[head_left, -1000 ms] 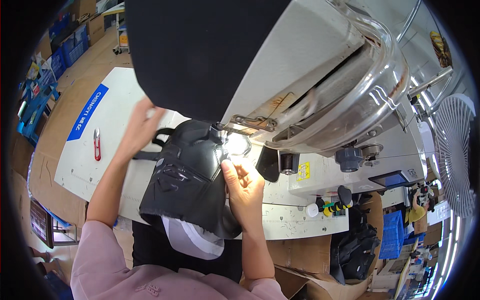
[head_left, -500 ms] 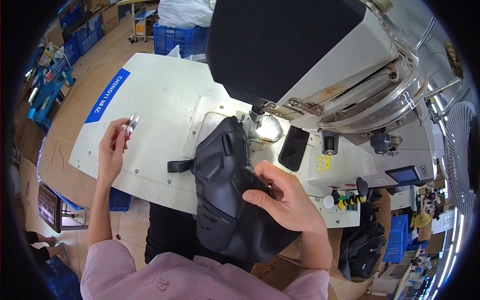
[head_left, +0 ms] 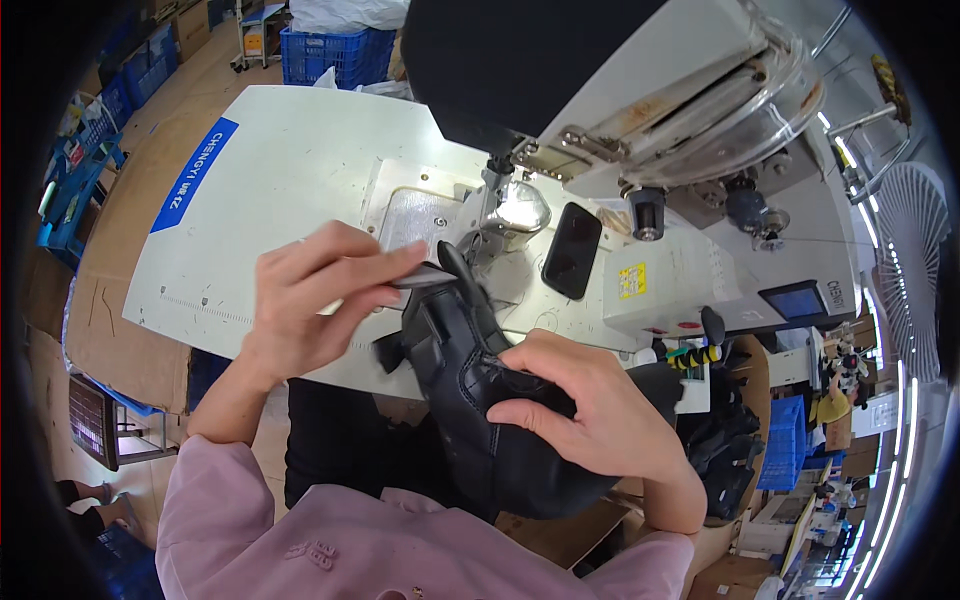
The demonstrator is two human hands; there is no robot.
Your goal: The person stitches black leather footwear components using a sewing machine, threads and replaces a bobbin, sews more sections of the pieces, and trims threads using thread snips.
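Note:
My right hand (head_left: 600,405) grips a black leather-like bag piece (head_left: 470,440) along its right side, thumb on top and fingers curled into a fold. The piece has stitched panels and a small strap loop (head_left: 388,352) sticking out at its left. It hangs over the table's near edge toward my lap. My left hand (head_left: 320,295) is closed around small metal thread snips (head_left: 425,278), whose grey blades lie against the top end of the piece. The fingers cover most of the snips' body, so whether the blades cut anything cannot be told.
A sewing machine (head_left: 680,110) with a dark head cover looms over the white table (head_left: 270,170), its needle area just beyond the piece. A black phone (head_left: 572,250) lies beside it. More black pieces (head_left: 725,450) fill a carton at right. A blue crate (head_left: 335,58) stands beyond the table.
My left hand has come right, from above the table's left part to the piece's top end, bringing the snips. The piece has shifted slightly right with my right hand still gripping it.

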